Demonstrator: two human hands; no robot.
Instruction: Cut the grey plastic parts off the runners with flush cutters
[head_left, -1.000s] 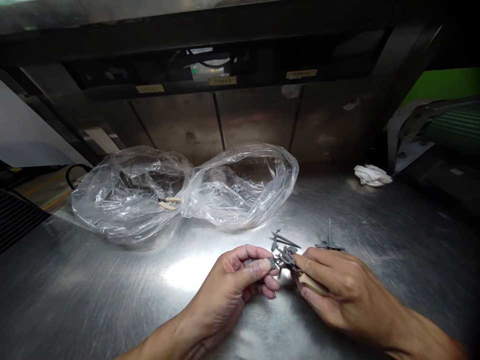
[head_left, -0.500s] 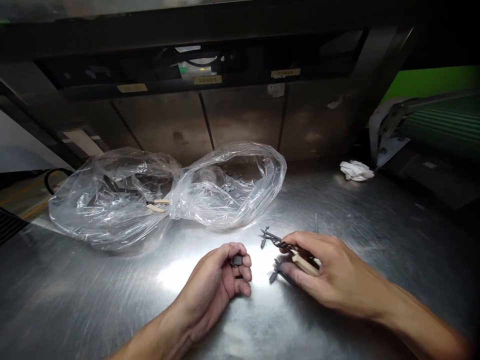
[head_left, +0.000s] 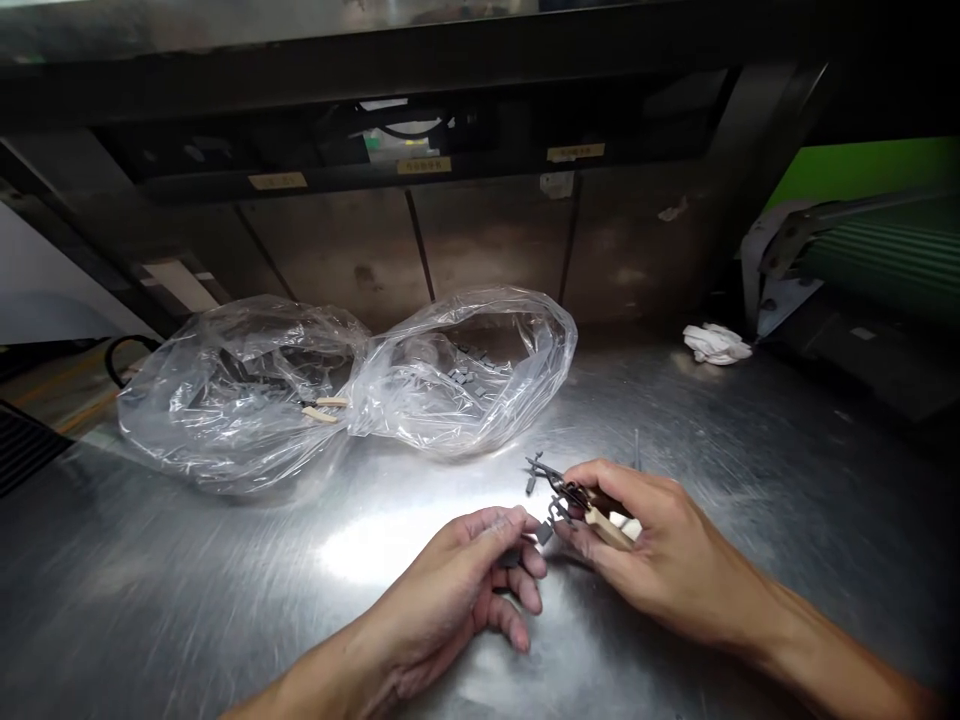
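My right hand (head_left: 660,540) is closed around beige-handled nippers (head_left: 609,530) and a dark grey plastic sprue (head_left: 559,508) with small block-shaped parts on thin stems. One part (head_left: 530,486) hangs at the sprue's far end. My left hand (head_left: 469,575) is partly closed, its thumb and forefinger right beside another grey block (head_left: 544,533) on the sprue; I cannot tell whether they touch it. A loose grey plastic piece (head_left: 510,557) sits in the left fingers, partly hidden by the thumb. The nippers' jaws are hard to tell from the sprue.
Beyond my hands, an open clear plastic bag (head_left: 450,440) holds several small grey pieces (head_left: 461,376). Left of it, another clear bag (head_left: 225,470) has dark items inside and beige-handled pliers (head_left: 322,410) at its edge. Crumpled white paper (head_left: 716,344) lies right on the metal table (head_left: 187,590).
My left hand has moved right, up to the sprue, and its lower fingers have spread somewhat. The right hand stays nearly in place, with the sprue's near block tilted upward. The camera view has shifted slightly.
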